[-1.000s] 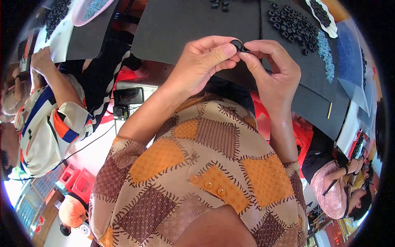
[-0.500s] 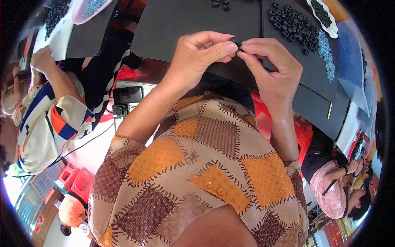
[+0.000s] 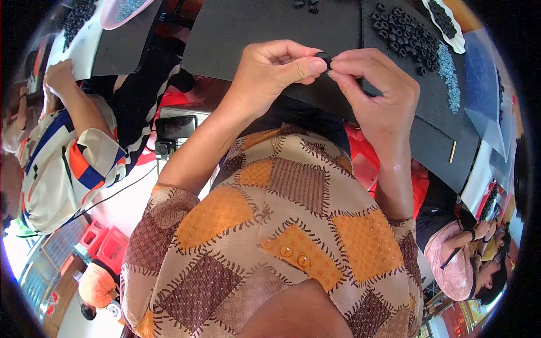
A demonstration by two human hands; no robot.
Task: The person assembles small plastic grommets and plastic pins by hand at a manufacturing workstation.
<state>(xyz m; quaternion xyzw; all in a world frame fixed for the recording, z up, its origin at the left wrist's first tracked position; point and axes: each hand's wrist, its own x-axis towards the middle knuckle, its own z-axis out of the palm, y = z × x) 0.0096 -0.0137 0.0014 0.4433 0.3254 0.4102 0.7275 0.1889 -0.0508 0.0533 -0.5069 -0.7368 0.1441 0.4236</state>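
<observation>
Between my two hands, above the near edge of the black work mat [image 3: 242, 34], is a small black ring-shaped piece [image 3: 323, 58]. My left hand [image 3: 276, 66] pinches it between thumb and forefinger. Thumb and fingertips of my right hand [image 3: 377, 81] come together at its right side; whatever they hold there is too small to make out. A pile of similar black rings [image 3: 400, 34] lies on the mat beyond my right hand. Beside that pile runs a strip of tiny light-blue beads [image 3: 449, 79].
A white scalloped dish [image 3: 451, 34] of dark pieces stands at the far right. Nearer lies a thin gold-coloured stick [image 3: 452, 151]. A pink bowl [image 3: 110, 21] of blue beads is at the far left. People sit at both sides; a black phone-like device [image 3: 176, 127] is left of my forearm.
My right hand has shifted slightly right and up. My left hand has barely moved and keeps its pinch on the black ring.
</observation>
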